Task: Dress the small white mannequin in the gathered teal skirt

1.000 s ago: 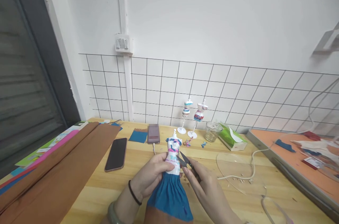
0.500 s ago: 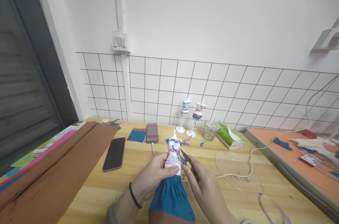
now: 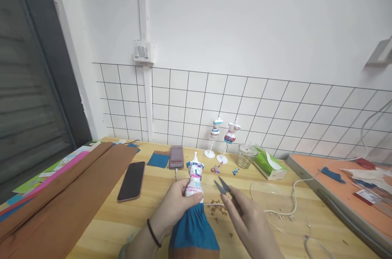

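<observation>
A small white mannequin (image 3: pixel 194 177) with pink and blue patches wears a gathered blue skirt (image 3: pixel 194 228) with a brown lower band. My left hand (image 3: pixel 177 206) is wrapped round its waist, the thumb across the front at the skirt's top. To the right, my right hand (image 3: pixel 248 218) holds small dark snips (image 3: pixel 224 187), their blades parted and pointing up-left, away from the mannequin. Small brown scraps (image 3: pixel 218 208) lie on the table between the skirt and my right hand.
Two mannequins on stands (image 3: pixel 214 134) (image 3: pixel 230 136), a glass (image 3: pixel 246 156) and a green tissue pack (image 3: pixel 269 163) stand at the back. Phones (image 3: pixel 131 181) (image 3: pixel 176 157) and brown cloth (image 3: pixel 70 193) are on the left. An orange board (image 3: pixel 318 165) and white cable (image 3: pixel 294 197) lie right.
My right hand has drawn the snips rightward, away from the mannequin. The mannequin in my left hand has shifted slightly left, and more brown scraps show. The camera view has moved a little.
</observation>
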The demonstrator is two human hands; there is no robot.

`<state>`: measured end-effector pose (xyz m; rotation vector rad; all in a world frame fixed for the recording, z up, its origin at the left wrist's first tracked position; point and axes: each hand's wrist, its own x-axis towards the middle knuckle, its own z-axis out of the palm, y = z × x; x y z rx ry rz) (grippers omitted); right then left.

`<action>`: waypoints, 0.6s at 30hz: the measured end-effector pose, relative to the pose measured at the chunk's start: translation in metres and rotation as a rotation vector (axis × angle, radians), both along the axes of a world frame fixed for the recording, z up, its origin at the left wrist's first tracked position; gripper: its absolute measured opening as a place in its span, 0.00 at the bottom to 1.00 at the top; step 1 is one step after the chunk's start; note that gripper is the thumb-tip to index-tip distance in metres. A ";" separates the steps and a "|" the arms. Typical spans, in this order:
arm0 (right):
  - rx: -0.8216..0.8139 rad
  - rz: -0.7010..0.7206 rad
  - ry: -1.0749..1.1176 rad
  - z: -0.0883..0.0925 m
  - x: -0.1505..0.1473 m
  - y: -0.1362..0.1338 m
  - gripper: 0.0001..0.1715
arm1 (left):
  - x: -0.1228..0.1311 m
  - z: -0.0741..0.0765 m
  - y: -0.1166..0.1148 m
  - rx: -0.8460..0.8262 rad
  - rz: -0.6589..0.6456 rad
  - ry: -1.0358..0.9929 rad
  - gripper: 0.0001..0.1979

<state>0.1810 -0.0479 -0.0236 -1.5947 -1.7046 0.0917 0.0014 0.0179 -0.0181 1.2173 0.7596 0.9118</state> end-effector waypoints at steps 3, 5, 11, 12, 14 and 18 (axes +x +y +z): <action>-0.033 0.078 -0.036 -0.006 -0.008 0.002 0.22 | -0.001 0.003 -0.002 0.037 -0.035 0.003 0.16; -0.049 0.084 -0.061 -0.009 -0.012 0.003 0.23 | 0.001 0.006 -0.005 0.072 -0.066 0.010 0.16; -0.031 0.074 -0.074 -0.013 -0.015 0.005 0.24 | 0.008 0.008 -0.011 0.042 -0.097 -0.045 0.27; -0.028 0.070 -0.072 -0.013 -0.015 0.005 0.24 | 0.008 0.006 -0.011 0.007 -0.074 -0.043 0.34; -0.022 0.059 -0.073 -0.012 -0.015 0.005 0.25 | 0.009 0.002 -0.011 -0.052 -0.003 0.013 0.48; -0.023 0.048 -0.084 -0.011 -0.015 0.004 0.26 | 0.010 -0.003 -0.011 -0.044 0.074 0.096 0.60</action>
